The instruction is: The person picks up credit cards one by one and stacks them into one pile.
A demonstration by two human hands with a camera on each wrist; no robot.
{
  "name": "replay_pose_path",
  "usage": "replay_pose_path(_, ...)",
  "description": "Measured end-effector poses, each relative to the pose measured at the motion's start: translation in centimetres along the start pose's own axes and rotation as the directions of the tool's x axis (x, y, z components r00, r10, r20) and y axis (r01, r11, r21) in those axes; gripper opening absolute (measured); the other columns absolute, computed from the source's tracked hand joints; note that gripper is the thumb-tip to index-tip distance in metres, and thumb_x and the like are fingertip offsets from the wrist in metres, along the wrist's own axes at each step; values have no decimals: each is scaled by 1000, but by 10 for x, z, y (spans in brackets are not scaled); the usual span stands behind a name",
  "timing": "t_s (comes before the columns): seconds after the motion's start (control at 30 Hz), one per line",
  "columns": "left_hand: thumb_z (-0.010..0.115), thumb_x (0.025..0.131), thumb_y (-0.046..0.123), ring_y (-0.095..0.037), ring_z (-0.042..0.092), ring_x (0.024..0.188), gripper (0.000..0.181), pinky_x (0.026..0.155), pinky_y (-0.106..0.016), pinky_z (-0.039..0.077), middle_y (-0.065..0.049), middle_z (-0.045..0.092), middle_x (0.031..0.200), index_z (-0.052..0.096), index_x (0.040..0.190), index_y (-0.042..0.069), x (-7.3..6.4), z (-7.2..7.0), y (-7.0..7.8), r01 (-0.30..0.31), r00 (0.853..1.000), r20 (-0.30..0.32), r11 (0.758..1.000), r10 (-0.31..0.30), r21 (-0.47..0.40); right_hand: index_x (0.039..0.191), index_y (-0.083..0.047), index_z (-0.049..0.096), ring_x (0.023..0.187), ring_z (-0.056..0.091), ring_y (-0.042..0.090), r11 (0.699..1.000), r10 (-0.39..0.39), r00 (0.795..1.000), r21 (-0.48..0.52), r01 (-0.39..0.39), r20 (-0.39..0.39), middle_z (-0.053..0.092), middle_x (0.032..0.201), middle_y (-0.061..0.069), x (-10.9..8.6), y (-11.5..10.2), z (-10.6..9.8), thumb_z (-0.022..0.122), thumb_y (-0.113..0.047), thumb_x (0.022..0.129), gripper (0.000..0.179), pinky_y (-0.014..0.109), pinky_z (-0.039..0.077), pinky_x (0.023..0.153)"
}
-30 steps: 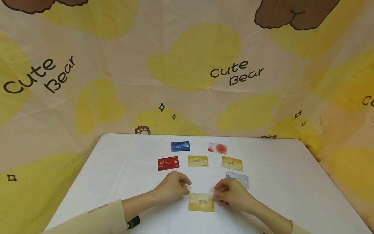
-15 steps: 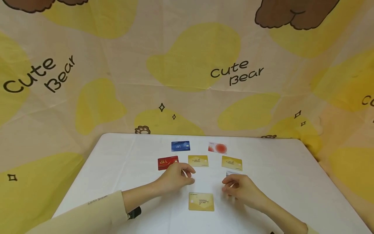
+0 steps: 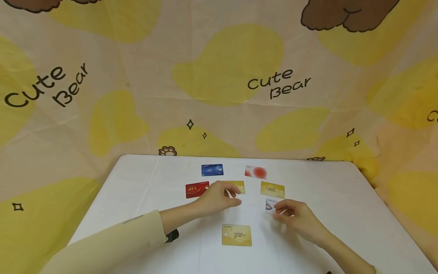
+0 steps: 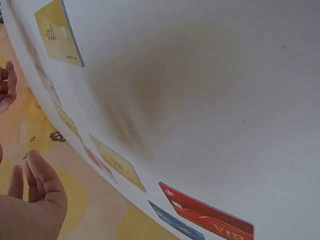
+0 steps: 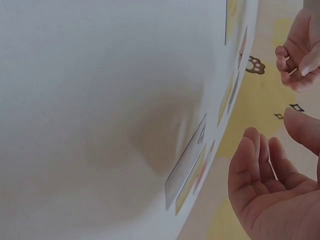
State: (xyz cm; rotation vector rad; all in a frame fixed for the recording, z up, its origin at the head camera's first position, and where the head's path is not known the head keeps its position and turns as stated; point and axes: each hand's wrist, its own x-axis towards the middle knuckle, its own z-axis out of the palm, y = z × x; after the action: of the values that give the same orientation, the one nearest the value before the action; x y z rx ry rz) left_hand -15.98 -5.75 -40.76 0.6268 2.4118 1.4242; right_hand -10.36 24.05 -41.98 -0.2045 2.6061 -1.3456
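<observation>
My left hand (image 3: 217, 198) hovers over the table with loosely bent fingers and holds nothing. It partly covers the middle gold card (image 3: 241, 187) and the right end of the red VIP card (image 3: 195, 190). My right hand (image 3: 301, 219) is in the air above the silver-white card (image 3: 268, 206), hiding much of it. Seen from the right wrist, the right hand's fingers (image 5: 245, 170) are relaxed and apart from the silver-white card (image 5: 184, 167). Nearest to me, another gold card (image 3: 237, 235) lies flat between the two forearms.
At the back lie a blue VIP card (image 3: 212, 170) and a white card with a red circle (image 3: 256, 172). A third gold card (image 3: 272, 190) is right of centre. The white table (image 3: 137, 198) ends at a patterned cloth backdrop (image 3: 219, 76).
Both hands have come away from the front gold card, which stays on the table. The left hand rose forward and to the right, the right hand forward and further right.
</observation>
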Motion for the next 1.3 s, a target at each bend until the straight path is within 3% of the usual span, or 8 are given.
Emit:
replay_pose_path(0.57,85,86,20,-14,57,79,38,65,-24,47,1,65,95,73,119,5,41,22,2,-10,1000,-5,1000,9,-17,123,2,67,94,67,21,999,46,996,-23,-49,-82,73,105,7,-4,20,-23,84,-18,89,43,27,56,68)
replay_pose_path(0.83,88,83,19,-11,55,78,51,64,-21,46,-18,67,112,69,126,1,53,36,4,-31,999,38,999,32,-41,133,5,62,99,68,24,998,53,995,-34,-56,-86,72,115,14,-6,31,-34,84,-21,89,55,27,57,73)
replay_pose_path(1.07,89,81,17,-12,56,80,54,66,-21,45,-15,68,111,68,128,1,60,48,4,-21,997,71,999,25,-50,136,5,61,106,64,28,997,59,993,-50,-64,-101,67,127,19,-6,41,-41,85,-22,88,60,26,56,76)
replay_pose_path(1.3,89,79,11,-9,54,77,55,67,-21,44,-15,67,109,68,127,-1,68,59,3,-14,996,87,998,20,-66,139,5,59,108,60,27,991,105,992,-76,-111,-71,67,127,17,-4,50,-47,86,-26,87,67,26,53,77)
